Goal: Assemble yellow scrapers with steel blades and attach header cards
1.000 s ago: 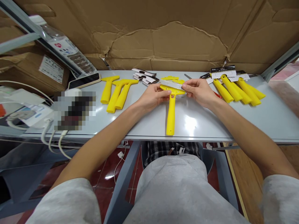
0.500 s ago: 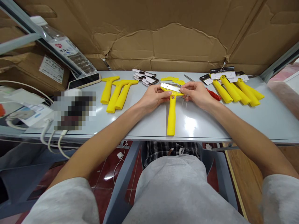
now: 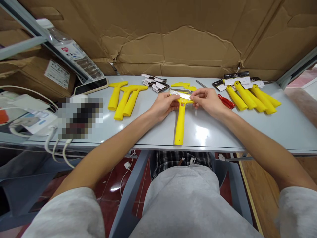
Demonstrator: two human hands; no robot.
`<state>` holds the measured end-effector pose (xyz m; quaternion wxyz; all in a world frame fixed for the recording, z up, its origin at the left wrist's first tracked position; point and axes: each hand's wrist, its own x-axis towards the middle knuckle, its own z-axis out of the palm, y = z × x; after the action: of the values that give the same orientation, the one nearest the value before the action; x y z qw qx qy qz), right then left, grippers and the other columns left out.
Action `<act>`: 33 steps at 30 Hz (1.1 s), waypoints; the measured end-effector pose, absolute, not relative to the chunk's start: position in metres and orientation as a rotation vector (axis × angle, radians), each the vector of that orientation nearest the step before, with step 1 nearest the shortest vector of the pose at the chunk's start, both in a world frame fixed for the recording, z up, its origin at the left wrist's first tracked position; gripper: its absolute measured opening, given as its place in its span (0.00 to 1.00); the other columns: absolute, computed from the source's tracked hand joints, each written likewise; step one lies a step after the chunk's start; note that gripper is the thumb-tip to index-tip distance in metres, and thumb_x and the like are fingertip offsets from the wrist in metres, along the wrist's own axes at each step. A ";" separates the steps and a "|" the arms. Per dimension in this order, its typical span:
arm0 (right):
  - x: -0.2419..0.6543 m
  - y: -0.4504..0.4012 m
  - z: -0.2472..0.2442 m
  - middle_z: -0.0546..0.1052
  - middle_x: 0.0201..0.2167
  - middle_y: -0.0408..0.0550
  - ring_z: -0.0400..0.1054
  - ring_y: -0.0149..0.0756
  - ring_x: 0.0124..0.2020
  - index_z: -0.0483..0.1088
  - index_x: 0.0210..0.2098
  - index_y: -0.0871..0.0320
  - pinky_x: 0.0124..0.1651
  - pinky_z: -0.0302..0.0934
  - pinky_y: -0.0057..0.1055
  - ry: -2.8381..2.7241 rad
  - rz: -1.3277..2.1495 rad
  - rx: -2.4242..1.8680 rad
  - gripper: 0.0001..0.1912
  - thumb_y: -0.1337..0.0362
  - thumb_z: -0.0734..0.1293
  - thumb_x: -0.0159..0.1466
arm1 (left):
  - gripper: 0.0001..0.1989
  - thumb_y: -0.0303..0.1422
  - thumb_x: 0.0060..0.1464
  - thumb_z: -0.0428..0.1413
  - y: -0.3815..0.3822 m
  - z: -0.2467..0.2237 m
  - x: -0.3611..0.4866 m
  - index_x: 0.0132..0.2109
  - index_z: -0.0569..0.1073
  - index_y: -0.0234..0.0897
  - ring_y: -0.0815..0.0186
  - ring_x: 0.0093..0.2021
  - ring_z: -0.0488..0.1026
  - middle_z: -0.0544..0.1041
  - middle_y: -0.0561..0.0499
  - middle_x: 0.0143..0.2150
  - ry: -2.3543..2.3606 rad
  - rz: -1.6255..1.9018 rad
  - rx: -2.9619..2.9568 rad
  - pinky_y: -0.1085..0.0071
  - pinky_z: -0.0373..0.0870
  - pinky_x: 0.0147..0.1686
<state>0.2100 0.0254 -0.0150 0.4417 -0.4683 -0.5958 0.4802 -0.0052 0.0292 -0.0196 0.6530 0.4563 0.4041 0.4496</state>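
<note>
A yellow scraper (image 3: 179, 127) points its handle toward me over the front of the table. Across its wide head lies a metal blade (image 3: 182, 95). My left hand (image 3: 164, 105) is closed on the left end of the head, thumb on the blade. At the right end my right hand (image 3: 208, 101) pinches the blade and head between thumb and fingers. Flat yellow plastic pieces (image 3: 180, 84) lie just behind the scraper. A red-handled tool (image 3: 226, 101) rests beside my right hand, partly behind it.
Several yellow scraper handles (image 3: 120, 109) lie at left, and several more with black-and-white cards (image 3: 236, 78) at right. Folded cards (image 3: 155, 82) sit at the back. A phone (image 3: 91, 86), a bottle (image 3: 71, 49) and white cables (image 3: 53, 145) are on the left; cardboard (image 3: 198, 49) stands behind.
The scraper has tilted slightly, its handle end swinging a little to the left. Both hands keep their hold at the head, with the thumbs shifted slightly on the blade.
</note>
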 end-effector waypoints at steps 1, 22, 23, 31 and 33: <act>0.209 0.025 -0.015 0.78 0.26 0.46 0.71 0.35 0.25 0.76 0.35 0.54 0.29 0.75 0.35 -1.475 1.195 -1.162 0.23 0.49 0.86 0.53 | 0.08 0.31 0.54 0.68 0.029 -0.020 -0.005 0.39 0.78 0.34 0.64 0.34 0.83 0.85 0.44 0.35 0.919 1.022 1.037 0.69 0.79 0.39; 0.202 0.019 -0.010 0.80 0.30 0.48 0.75 0.33 0.27 0.74 0.41 0.57 0.28 0.72 0.29 -1.252 1.378 -1.164 0.08 0.71 0.75 0.63 | 0.09 0.27 0.53 0.68 0.027 -0.023 -0.002 0.41 0.79 0.33 0.61 0.35 0.84 0.86 0.44 0.36 0.952 1.142 0.967 0.70 0.79 0.37; 0.202 0.019 -0.010 0.80 0.30 0.48 0.75 0.33 0.27 0.73 0.41 0.57 0.28 0.72 0.29 -1.250 1.378 -1.162 0.09 0.71 0.75 0.63 | 0.09 0.27 0.53 0.68 0.027 -0.023 -0.001 0.41 0.79 0.33 0.61 0.35 0.84 0.86 0.44 0.36 0.951 1.140 0.960 0.69 0.79 0.37; 0.203 0.018 -0.009 0.80 0.30 0.46 0.75 0.32 0.27 0.74 0.41 0.57 0.29 0.73 0.30 -1.243 1.364 -1.151 0.11 0.74 0.75 0.61 | 0.08 0.35 0.58 0.64 0.031 -0.022 -0.003 0.41 0.78 0.36 0.58 0.35 0.85 0.85 0.45 0.34 0.966 1.143 0.857 0.67 0.80 0.38; 0.203 0.018 -0.009 0.80 0.30 0.47 0.74 0.32 0.27 0.73 0.40 0.57 0.28 0.73 0.30 -1.241 1.354 -1.156 0.10 0.74 0.75 0.62 | 0.08 0.36 0.59 0.62 0.033 -0.022 -0.003 0.41 0.77 0.36 0.58 0.35 0.85 0.85 0.44 0.33 0.976 1.138 0.837 0.68 0.80 0.37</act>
<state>0.2029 0.0183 -0.0088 0.4666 -0.4710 -0.5058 0.5519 -0.0031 0.0330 -0.0222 0.6535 0.3690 0.4304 0.5015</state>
